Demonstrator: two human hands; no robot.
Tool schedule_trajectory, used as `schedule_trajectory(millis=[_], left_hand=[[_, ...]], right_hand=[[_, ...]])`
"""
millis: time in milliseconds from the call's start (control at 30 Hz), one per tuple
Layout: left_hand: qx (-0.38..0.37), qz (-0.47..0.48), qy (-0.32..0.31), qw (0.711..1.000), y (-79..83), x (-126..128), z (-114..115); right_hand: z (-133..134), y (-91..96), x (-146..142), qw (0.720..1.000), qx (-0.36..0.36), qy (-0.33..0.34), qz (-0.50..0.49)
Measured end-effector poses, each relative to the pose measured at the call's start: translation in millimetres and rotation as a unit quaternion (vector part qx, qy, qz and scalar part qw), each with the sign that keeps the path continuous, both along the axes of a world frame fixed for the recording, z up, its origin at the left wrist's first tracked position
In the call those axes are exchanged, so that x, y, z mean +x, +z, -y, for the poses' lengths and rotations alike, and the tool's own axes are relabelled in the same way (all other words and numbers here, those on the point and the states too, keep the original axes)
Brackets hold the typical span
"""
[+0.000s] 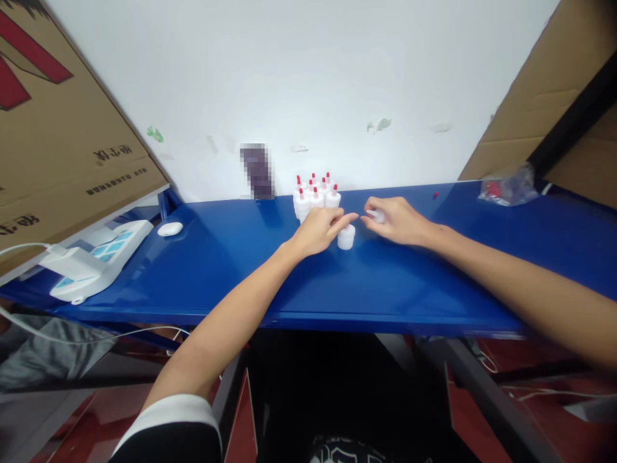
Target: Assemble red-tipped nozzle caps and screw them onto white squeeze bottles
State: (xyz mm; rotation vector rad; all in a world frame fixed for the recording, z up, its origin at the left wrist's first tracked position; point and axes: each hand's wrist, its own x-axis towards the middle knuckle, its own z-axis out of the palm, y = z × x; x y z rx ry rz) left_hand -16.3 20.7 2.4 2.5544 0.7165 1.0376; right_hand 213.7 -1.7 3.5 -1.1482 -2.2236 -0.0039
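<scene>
A small white bottle [346, 236] without a cap stands on the blue table [231, 270] between my hands. My left hand [320, 230] rests just left of it, fingers loosely curled and the forefinger stretched over its top. My right hand [396, 220] is to its right, fingers pinched round a small white piece [375, 215] that I cannot name. Behind my left hand stands a cluster of several white bottles with red caps [315, 195].
A white scale with blue keys [96, 257] and a white oval device [170, 228] lie at the table's left. Cardboard boxes [62, 128] lean at both sides. A clear bag with red parts [506, 186] sits at the far right. A small red cap [436, 195] lies near the wall.
</scene>
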Motion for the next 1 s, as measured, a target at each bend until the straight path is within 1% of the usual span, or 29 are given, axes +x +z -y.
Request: schedule_trajectory(millis=[167,300,433,533,600,667,733,800,900,1000], left_hand=[[-0.01,0.054,0.015,0.998,-0.4,0.4,-2.6],[-0.03,0.109,0.035,0.993,-2.0,0.8,-7.5],[-0.105,0.143,0.048,0.983,-2.6,1.9,-10.4],[-0.17,0.173,0.054,0.969,-1.0,3.1,-10.5],[-0.214,0.197,0.053,0.955,0.4,4.2,-9.8],[-0.241,0.221,0.039,0.944,1.0,5.6,-8.9],[-0.236,0.237,0.014,0.942,0.5,7.0,-8.0],[-0.21,0.244,-0.006,0.947,-1.0,8.0,-7.7],[-0.172,0.254,-0.01,0.952,-3.6,8.2,-8.5],[-0.159,0.268,-0.004,0.95,-4.7,7.5,-9.7]], right_hand=[[-5.2,-2.3,3.0,0.999,-0.032,-0.015,0.013],[-6.4,-4.2,4.6,0.999,-0.025,-0.003,0.031],[-4.6,-6.0,2.1,0.996,0.009,0.014,0.084],[-2.9,-6.2,-0.7,0.989,0.038,-0.006,0.143],[-2.6,-6.1,-2.1,0.984,0.041,-0.026,0.169],[-4.0,-7.1,-2.6,0.983,0.032,-0.047,0.172],[-7.0,-9.6,-1.9,0.986,0.017,-0.059,0.157],[-10.6,-13.3,-0.4,0.988,-0.005,-0.049,0.144],[-13.2,-16.5,0.6,0.99,-0.03,-0.022,0.136],[-8.7,-13.0,-2.3,0.99,-0.024,-0.031,0.139]])
